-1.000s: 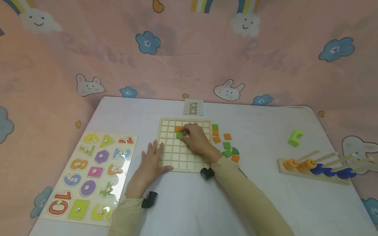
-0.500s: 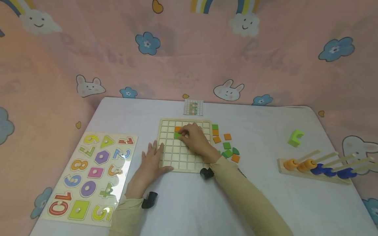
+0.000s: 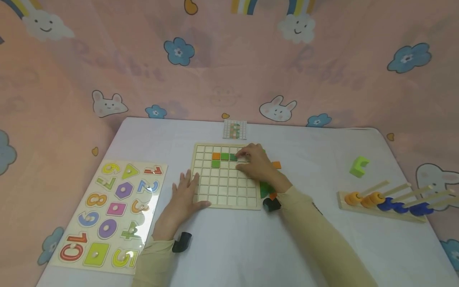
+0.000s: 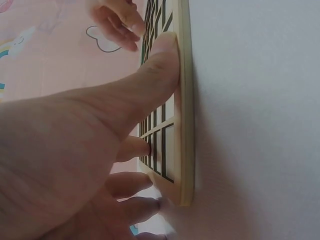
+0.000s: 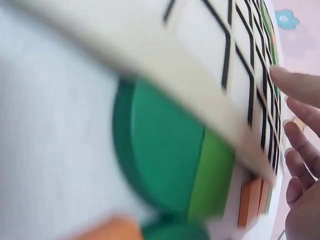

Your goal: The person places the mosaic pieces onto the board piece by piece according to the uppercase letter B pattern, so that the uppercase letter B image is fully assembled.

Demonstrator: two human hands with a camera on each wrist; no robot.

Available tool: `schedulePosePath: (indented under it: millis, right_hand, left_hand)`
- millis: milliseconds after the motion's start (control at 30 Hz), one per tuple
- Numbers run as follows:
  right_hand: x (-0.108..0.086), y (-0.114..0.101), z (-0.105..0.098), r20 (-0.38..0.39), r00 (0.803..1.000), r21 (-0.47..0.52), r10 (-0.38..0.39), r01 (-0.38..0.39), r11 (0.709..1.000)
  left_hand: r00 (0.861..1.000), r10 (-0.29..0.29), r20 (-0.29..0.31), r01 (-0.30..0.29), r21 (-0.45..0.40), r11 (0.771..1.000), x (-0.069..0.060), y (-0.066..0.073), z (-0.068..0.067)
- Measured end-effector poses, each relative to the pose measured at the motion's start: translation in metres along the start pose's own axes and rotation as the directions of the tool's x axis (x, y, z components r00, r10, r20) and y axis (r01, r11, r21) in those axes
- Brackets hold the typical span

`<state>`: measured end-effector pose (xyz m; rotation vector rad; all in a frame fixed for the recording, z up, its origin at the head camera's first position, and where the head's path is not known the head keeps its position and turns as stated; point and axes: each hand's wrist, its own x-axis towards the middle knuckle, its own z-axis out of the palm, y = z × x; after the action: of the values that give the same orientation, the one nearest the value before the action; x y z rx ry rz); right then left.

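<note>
The grid board [image 3: 227, 203] lies mid-table. In its upper cells sit an orange square [image 3: 216, 156], a light green square [image 3: 224, 156], a dark green piece [image 3: 233, 157] and, one row lower, another green square [image 3: 215, 164]. My right hand [image 3: 256, 163] hovers over the board's right part, fingers loosely bent and apart; no piece shows between them in the right wrist view. My left hand [image 3: 181, 199] rests on the board's left edge, fingers spread, its thumb [image 4: 160, 65] on the near rim.
Loose green [image 5: 165, 145] and orange pieces [image 3: 276, 164] lie right of the board, partly behind my right arm. A pattern card [image 3: 234, 130] lies beyond it. The number puzzle [image 3: 115, 209] is left; a light green block [image 3: 358, 167] and bead rack [image 3: 383, 211] are right.
My right hand has moved right, off the upper cells, uncovering a light green square and a dark green piece beside the orange one. The left hand stays put.
</note>
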<state>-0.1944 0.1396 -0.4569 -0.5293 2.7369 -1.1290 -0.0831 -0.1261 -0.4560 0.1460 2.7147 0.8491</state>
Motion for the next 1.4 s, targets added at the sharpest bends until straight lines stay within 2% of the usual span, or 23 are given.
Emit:
schedulePosePath:
  millis: [167, 333, 533, 700, 1100, 1267, 1400]
  right_hand:
    - [-0.008, 0.016, -0.023, 0.023, 0.996, -0.032, 0.088, -0.088, 0.996]
    - [-0.016, 0.034, -0.036, 0.039, 0.987, -0.081, 0.154, -0.151, 0.985]
    - [-0.026, 0.049, -0.046, 0.052, 0.981, -0.037, 0.185, -0.184, 0.982]
    - [-0.029, 0.053, -0.047, 0.047, 0.978, -0.012, 0.202, -0.202, 0.979]
    - [-0.029, 0.051, -0.045, 0.059, 0.978, 0.001, 0.200, -0.201, 0.980]
    - [-0.028, 0.044, -0.043, 0.060, 0.985, -0.010, 0.163, -0.163, 0.987]
    - [-0.025, 0.036, -0.043, 0.026, 0.993, -0.026, 0.112, -0.111, 0.993]
  left_hand:
    - [1.000, 0.003, -0.003, -0.003, 0.003, 1.000, 0.000, 0.001, 0.000]
    - [1.000, 0.001, -0.003, -0.001, -0.002, 1.000, 0.000, 0.000, 0.000]
    - [1.000, 0.000, 0.005, 0.000, -0.011, 1.000, 0.000, 0.001, 0.000]
    - [1.000, 0.003, 0.001, -0.003, -0.017, 1.000, -0.002, 0.002, -0.002]
    - [1.000, 0.010, 0.003, -0.010, -0.014, 1.000, -0.002, 0.002, -0.001]
    - [1.000, 0.007, 0.012, -0.006, -0.013, 1.000, -0.003, 0.002, -0.001]
    - [1.000, 0.005, 0.012, -0.005, -0.010, 1.000, -0.002, 0.002, -0.002]
